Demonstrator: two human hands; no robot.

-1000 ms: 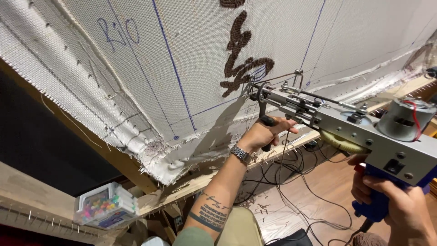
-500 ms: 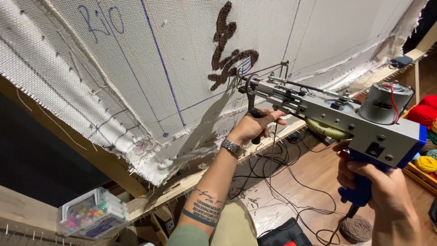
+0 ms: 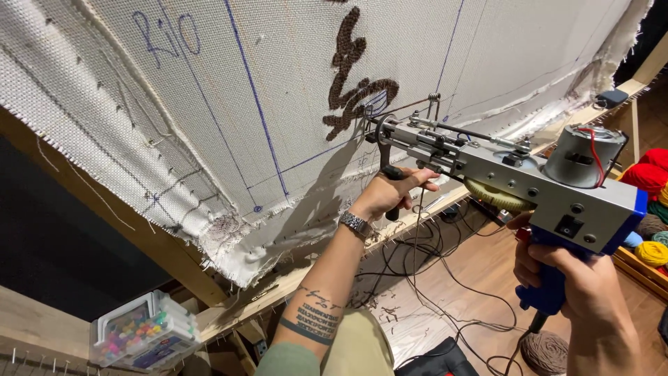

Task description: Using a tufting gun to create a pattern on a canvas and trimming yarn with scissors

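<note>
— Two hands on one tool: our right hand (image 3: 584,278) clamps the blue plastic grip of the metal tufting gun (image 3: 515,177).
— And our left hand (image 3: 390,191) curls tight around its black front handle, needle tip touching the coarse woven cloth (image 3: 209,104) beside the fuzzy brown tufted patch (image 3: 348,76).

A single head-worn camera gives the only view. It sits close behind both raised hands and faces forward, tilted, at the off-white woven cloth stretched on a wooden frame (image 3: 209,139), which fills the upper picture. The lower edge takes in the brown wooden floor (image 3: 480,271) beneath, farther off.
</note>
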